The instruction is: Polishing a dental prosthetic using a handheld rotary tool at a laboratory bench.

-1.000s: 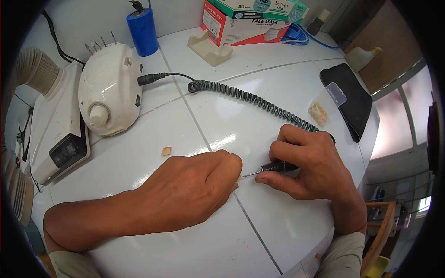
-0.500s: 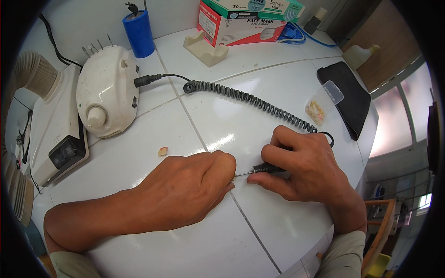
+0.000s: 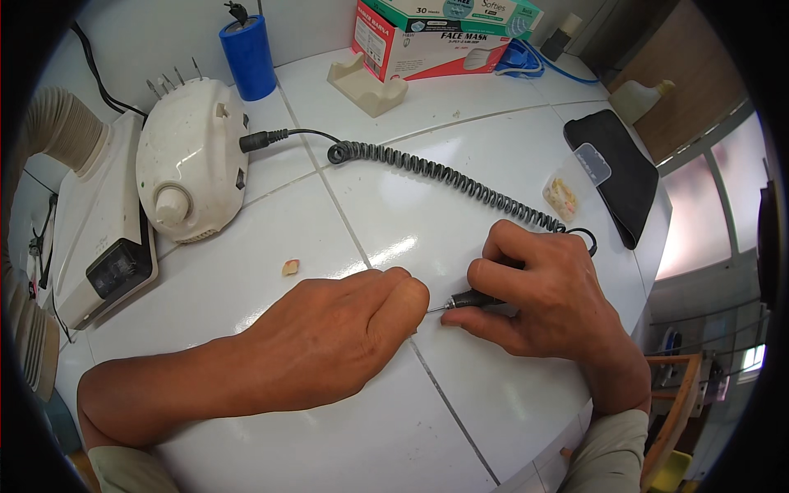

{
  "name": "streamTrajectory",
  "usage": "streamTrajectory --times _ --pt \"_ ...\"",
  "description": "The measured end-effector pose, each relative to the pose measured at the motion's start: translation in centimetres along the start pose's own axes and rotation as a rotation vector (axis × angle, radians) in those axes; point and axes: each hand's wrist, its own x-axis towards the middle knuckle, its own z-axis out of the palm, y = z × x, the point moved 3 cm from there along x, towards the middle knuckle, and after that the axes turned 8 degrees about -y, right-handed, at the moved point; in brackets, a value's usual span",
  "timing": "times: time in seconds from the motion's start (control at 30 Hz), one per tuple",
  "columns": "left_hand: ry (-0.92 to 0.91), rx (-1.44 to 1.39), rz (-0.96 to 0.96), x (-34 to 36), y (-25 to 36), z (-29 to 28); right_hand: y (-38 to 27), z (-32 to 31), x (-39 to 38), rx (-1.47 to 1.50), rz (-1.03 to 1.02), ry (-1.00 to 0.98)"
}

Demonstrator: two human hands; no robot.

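Note:
My right hand [image 3: 552, 294] grips a black rotary handpiece [image 3: 475, 299] between thumb and fingers, its thin metal bit [image 3: 436, 309] pointing left. My left hand [image 3: 353, 333] is closed, back of the hand up, with its fingertips at the bit's end. Whatever the left fingers pinch is hidden behind the hand. From the handpiece a dark coiled cord [image 3: 444, 172] runs across the white tiled tabletop [image 3: 271, 444] to a cream control box [image 3: 189, 160] with a round knob. Beyond my left hand lies a small pink and yellowish piece [image 3: 290, 267].
A cream machine with a ribbed hose [image 3: 66, 131] stands at far left. A blue cylinder [image 3: 247, 59], beige cradle [image 3: 366, 85] and face mask boxes [image 3: 436, 53] line the back. To the right are a small clear container [image 3: 561, 200] and black pouch [image 3: 625, 181].
My left hand has shifted slightly right, toward the handpiece, and its fingertips are tucked further out of sight. The right hand has barely moved.

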Motion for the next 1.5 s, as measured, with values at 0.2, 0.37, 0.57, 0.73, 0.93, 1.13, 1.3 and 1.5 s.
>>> streamTrajectory --times 0.2,0.37,0.57,0.73,0.93,1.13,1.3,1.5 --pt "-0.022 -0.016 -0.005 0.11 0.09 -0.15 -0.12 -0.07 0.01 -0.007 -0.005 0.020" --pt "-0.020 -0.025 -0.006 0.01 0.04 -0.01 -0.20 0.01 0.05 -0.013 -0.022 0.030" --pt "-0.025 -0.025 0.001 0.00 -0.05 0.08 -0.19 -0.07 0.06 -0.020 -0.021 0.016" --pt "-0.027 -0.025 0.003 0.02 0.01 -0.08 -0.20 0.02 0.02 -0.028 -0.031 0.033" --pt "-0.046 -0.022 0.006 -0.03 0.02 -0.05 -0.42 -0.01 -0.06 -0.037 -0.048 0.037" --pt "-0.035 -0.027 0.023 -0.04 -0.03 0.00 -0.41 -0.05 -0.04 -0.024 -0.043 0.018" --pt "-0.021 -0.018 0.029 0.02 -0.01 0.02 -0.38 -0.28 0.04 -0.043 -0.040 0.049" --pt "-0.005 -0.016 0.029 0.00 0.04 0.05 -0.47 -0.23 0.00 -0.043 -0.035 0.058"
